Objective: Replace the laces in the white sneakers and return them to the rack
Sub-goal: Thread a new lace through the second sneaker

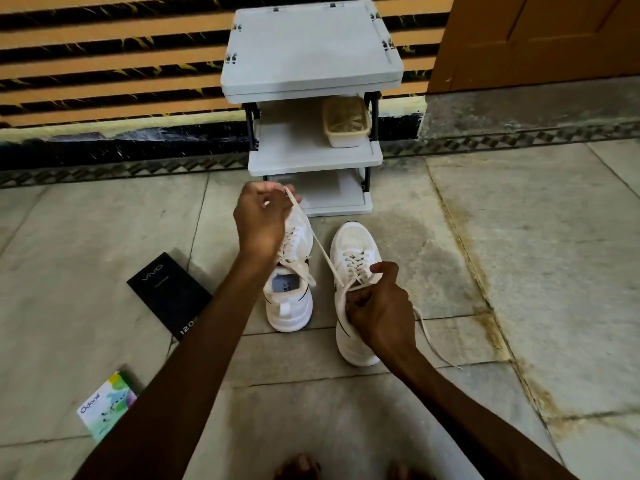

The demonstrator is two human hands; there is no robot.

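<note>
Two white sneakers stand side by side on the floor in front of the rack (313, 157). My left hand (259, 220) is raised over the left sneaker (289, 299) and pinches the end of a cream lace (320, 245), pulled taut. That lace runs down to the top eyelets of the right sneaker (353, 251). My right hand (379, 310) rests on the right sneaker's opening with its fingers curled round the lace there. Another lace end (433, 341) trails on the floor to the right.
The grey three-shelf rack stands against the striped wall; a beige tub (346, 128) holding laces sits on its middle shelf. A black box (169, 294) and a small colourful carton (107, 405) lie on the floor at left. A wooden door (533, 39) is at upper right.
</note>
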